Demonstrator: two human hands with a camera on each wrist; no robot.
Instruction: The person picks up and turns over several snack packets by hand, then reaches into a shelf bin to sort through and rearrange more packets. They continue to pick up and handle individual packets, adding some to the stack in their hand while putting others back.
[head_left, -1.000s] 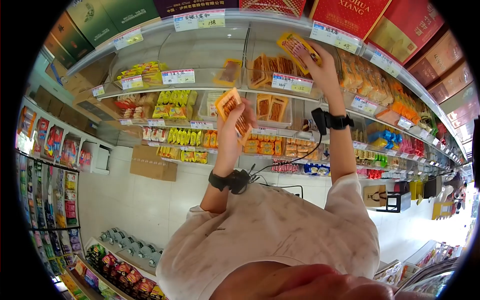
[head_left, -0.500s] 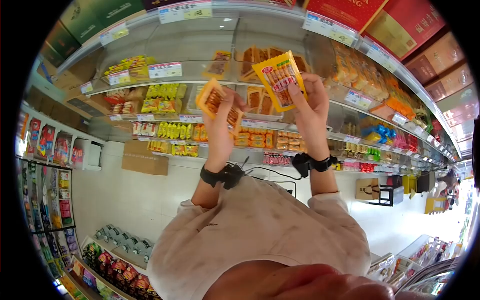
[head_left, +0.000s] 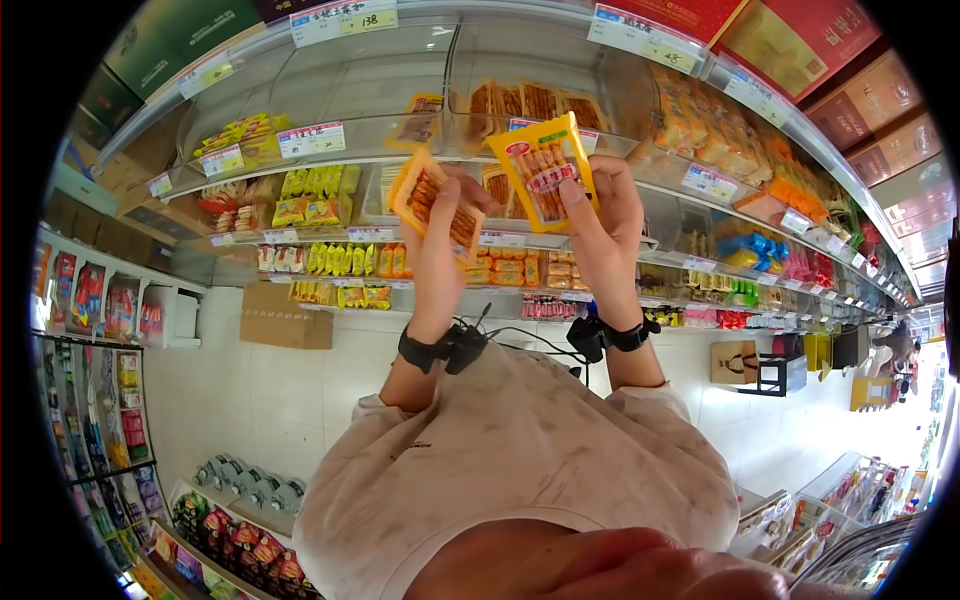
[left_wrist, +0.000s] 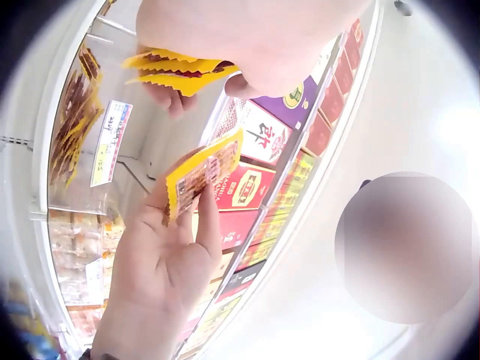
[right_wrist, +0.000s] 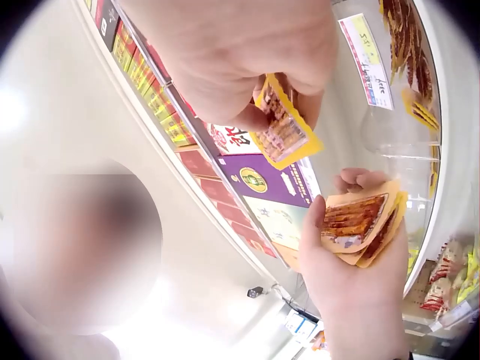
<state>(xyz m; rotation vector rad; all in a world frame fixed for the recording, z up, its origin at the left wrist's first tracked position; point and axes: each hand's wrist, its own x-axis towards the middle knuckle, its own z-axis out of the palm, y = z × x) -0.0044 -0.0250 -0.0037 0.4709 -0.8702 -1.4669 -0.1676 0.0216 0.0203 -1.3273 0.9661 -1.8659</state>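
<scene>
My left hand (head_left: 433, 265) grips a small stack of yellow-edged snack packets (head_left: 416, 197), thumb across the front. Through their windows reddish-brown strips show, and in the right wrist view the packets (right_wrist: 352, 219) fan slightly apart. My right hand (head_left: 608, 240) pinches a single yellow snack packet (head_left: 540, 160), its printed front with a red label facing up toward the head camera. In the left wrist view this packet (left_wrist: 196, 180) is held between thumb and fingers below the stack. Both hands are side by side in front of the shelves, a short gap between their packets.
Behind the hands, a clear shelf bin holds similar brown snack packets (head_left: 535, 100), and one packet (head_left: 420, 118) leans in the neighbouring bin. Price tags (head_left: 312, 140) line the shelf edges. Gift boxes (head_left: 800, 45) stand above. A cardboard box (head_left: 285, 315) sits on the floor.
My right hand has come down and left from the upper bin with the yellow packet, beside the left hand. The left hand keeps its stack and has shifted slightly left.
</scene>
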